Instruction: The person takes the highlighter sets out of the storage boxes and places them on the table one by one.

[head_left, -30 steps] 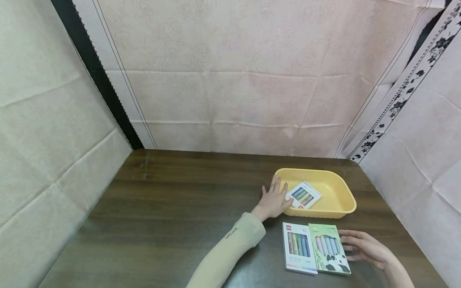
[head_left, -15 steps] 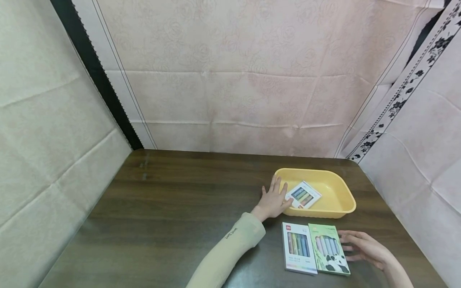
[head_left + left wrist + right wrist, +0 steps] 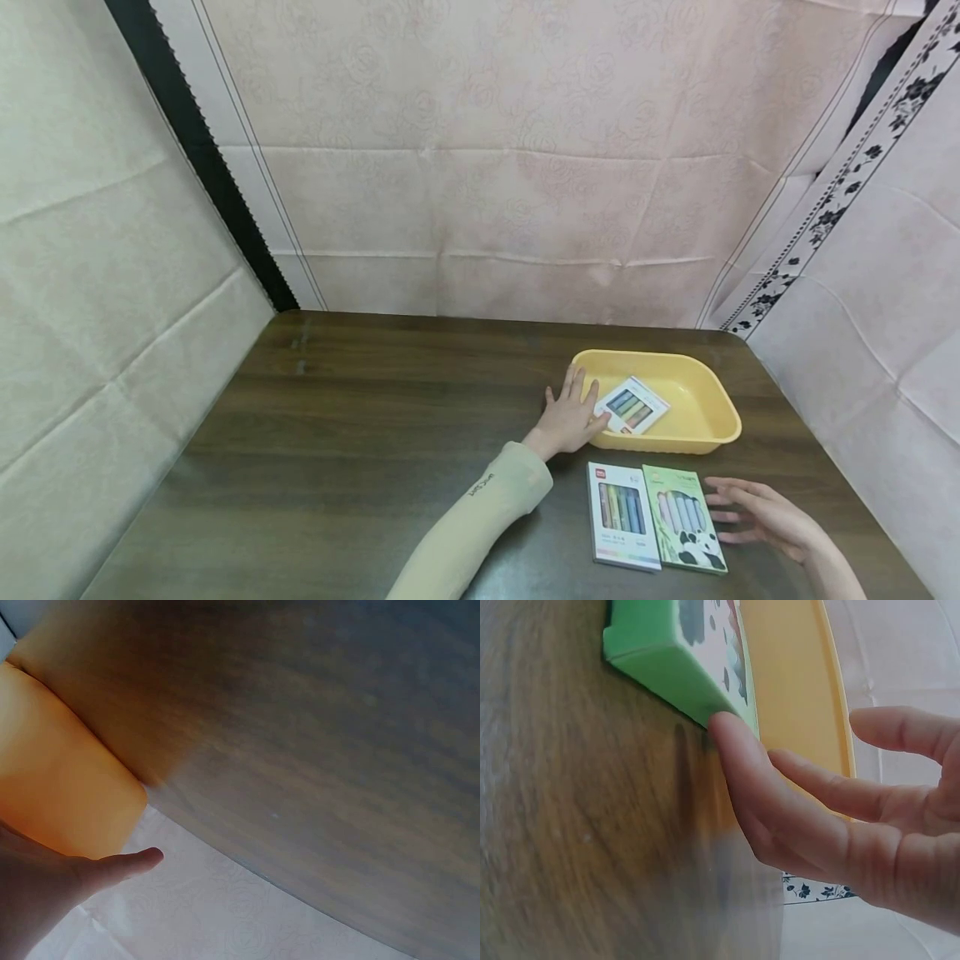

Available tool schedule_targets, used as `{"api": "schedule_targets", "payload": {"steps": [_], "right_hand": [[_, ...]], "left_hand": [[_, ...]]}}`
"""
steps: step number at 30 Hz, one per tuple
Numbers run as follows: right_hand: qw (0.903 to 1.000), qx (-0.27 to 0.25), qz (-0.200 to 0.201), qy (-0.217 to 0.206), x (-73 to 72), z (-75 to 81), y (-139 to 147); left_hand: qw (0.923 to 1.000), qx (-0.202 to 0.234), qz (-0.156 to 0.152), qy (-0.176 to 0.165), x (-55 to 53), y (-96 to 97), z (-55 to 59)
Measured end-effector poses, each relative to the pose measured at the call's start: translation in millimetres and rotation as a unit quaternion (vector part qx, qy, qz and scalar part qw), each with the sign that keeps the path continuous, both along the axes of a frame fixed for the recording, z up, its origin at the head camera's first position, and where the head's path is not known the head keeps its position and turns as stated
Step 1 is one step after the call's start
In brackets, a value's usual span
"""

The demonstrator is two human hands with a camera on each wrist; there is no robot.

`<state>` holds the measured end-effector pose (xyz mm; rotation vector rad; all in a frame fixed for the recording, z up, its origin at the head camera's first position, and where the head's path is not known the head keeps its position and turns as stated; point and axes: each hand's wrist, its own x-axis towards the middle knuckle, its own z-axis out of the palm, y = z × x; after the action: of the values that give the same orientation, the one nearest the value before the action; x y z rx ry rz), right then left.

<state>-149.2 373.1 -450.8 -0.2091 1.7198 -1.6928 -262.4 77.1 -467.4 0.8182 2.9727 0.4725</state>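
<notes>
My left hand (image 3: 572, 419) rests with spread fingers on the left end of a yellow plastic basket (image 3: 701, 408). Inside that basket a white box of coloured markers (image 3: 632, 406) lies tilted. In front of it, two boxes lie flat side by side: a white marker box (image 3: 624, 517) and a green panda-printed marker box (image 3: 686, 518). My right hand (image 3: 765, 517) is at the green box's right edge, fingers loosely extended. In the right wrist view a fingertip (image 3: 727, 724) comes right at the corner of the green box (image 3: 660, 660). The left wrist view shows the thumb (image 3: 124, 868) beside the basket wall (image 3: 67, 772).
All of this stands on the right half of a dark brown wooden table (image 3: 360, 450). Pale cloth (image 3: 480, 167) hangs behind the table's far edge, with more on both sides. A floral border strip (image 3: 832, 212) runs down the right side.
The green box has shifted very slightly to the left, closer against the white one. My right hand's fingers have moved a little; the left hand stays in place on the basket.
</notes>
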Motion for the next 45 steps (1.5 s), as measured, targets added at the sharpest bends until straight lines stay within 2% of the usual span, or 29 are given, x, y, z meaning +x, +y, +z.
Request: {"api": "schedule_targets", "payload": {"steps": [12, 23, 28, 34, 45], "right_hand": [[0.9999, -0.010, 0.003, -0.010, -0.7, -1.0, 3], [0.9980, -0.061, 0.014, -0.005, -2.1, 5.3, 1], [0.9967, -0.078, 0.014, 0.015, -3.7, 8.2, 1], [0.9946, -0.094, -0.007, 0.044, -6.3, 12.9, -1], [0.9818, -0.156, -0.033, 0.103, -17.0, 24.5, -13]], "left_hand": [[1.0000, -0.007, 0.002, 0.001, -0.7, 0.7, -1.7], [1.0000, -0.008, 0.001, 0.001, -0.7, 0.9, -0.9], [0.9999, -0.008, 0.002, -0.006, 0.1, 0.8, 0.3], [1.0000, -0.009, 0.003, -0.004, 0.0, 0.3, 0.7], [1.0000, -0.002, 0.001, -0.006, -1.3, 1.3, -2.0]]}}
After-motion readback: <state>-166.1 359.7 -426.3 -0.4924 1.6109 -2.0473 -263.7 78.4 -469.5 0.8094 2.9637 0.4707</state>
